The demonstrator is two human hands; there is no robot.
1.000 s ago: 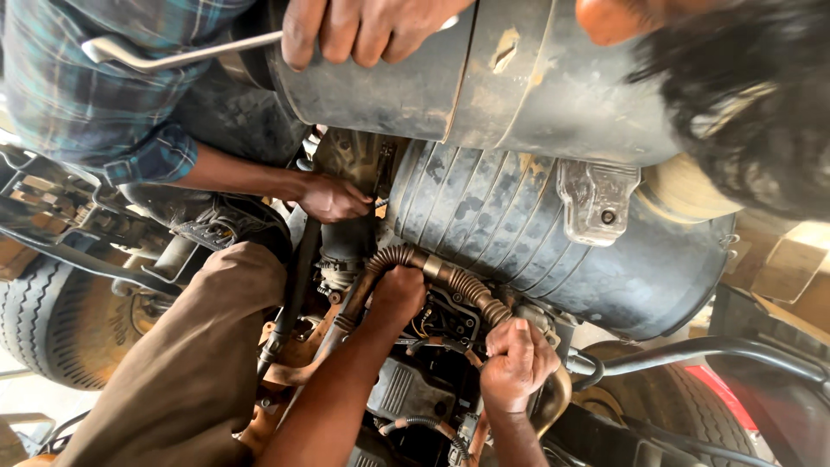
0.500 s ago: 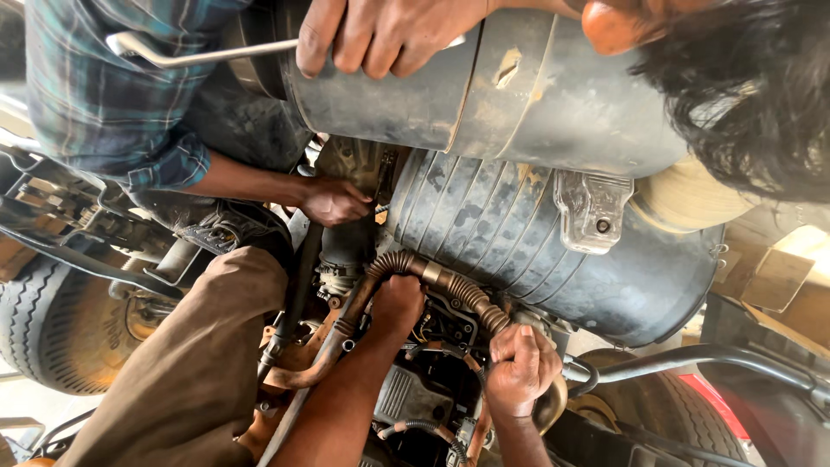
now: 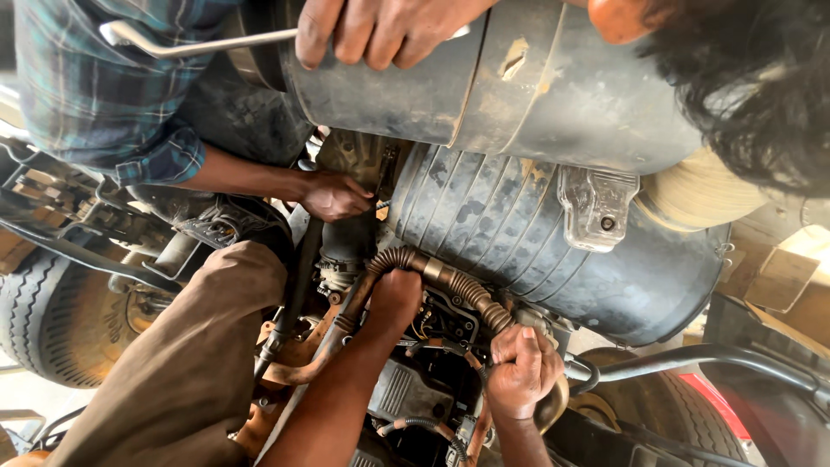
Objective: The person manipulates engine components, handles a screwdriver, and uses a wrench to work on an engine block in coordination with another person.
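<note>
head cam looking down into the engine bay, so here's where i'm at. my right hand (image 3: pixel 521 374) has its grip wrapped tight around the lower end of the corrugated hose (image 3: pixel 450 278), fingers fully curled on it. my left hand (image 3: pixel 396 298) is shoved in right under the bend at the hose's upper end, touching it. the fingers are buried behind the pipework, so i honestly can't tell how closed that grip is or whether it's got hold of anything.

the hose runs along the lower edge of the ribbed housing (image 3: pixel 519 225), tucked in between it and the engine parts below. as far as i can judge it's in place along its whole run, not pulled free. both ends are hidden, so i can't tell if they're fastened or loose. i'd call it early-to-middle, with the end fittings left to sort.

containers: the ribbed housing and the smooth drum (image 3: pixel 536 95) above it are both closed up, so no idea what's inside. there's a latch bracket (image 3: pixel 596 207) on the ribbed one.

a co-worker in a plaid sleeve (image 3: pixel 104 104) has one hand (image 3: pixel 333 195) at the gap beside the housing. another hand (image 3: pixel 380 30) rests on top of the drum holding a metal rod (image 3: pixel 199 43). tyre (image 3: pixel 43 329) is off at the left edge.
</note>
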